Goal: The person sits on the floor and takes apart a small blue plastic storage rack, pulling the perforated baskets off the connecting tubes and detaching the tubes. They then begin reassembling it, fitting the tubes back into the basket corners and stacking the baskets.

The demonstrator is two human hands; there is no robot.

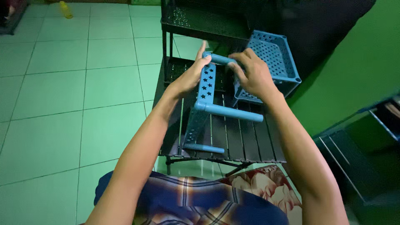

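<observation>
Right now we're gripping the blue star-cut shelf panel (206,85) w/ both hands, left hand (192,75) & right hand (252,75) fingers curled round its top tube, long axis running toward us over the slatted surface (250,141).

Your left hand (192,77) and right hand (253,75) grip a blue rack side panel (207,85): matt moulded plastic, star cut-outs. Blue basket (273,58) same perforated plastic. Slatted table (250,141) dark, smooth metal. Floor tiles (62,83) glossy.

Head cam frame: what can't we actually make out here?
- Top blue plastic tube, head view: its right end is hidden under the right hand.
- Blue perforated plastic basket: near corner hidden behind that hand.
- Black metal shelf rack: cut off by top edge, dim.
- Left hand: palm side hidden.
</observation>
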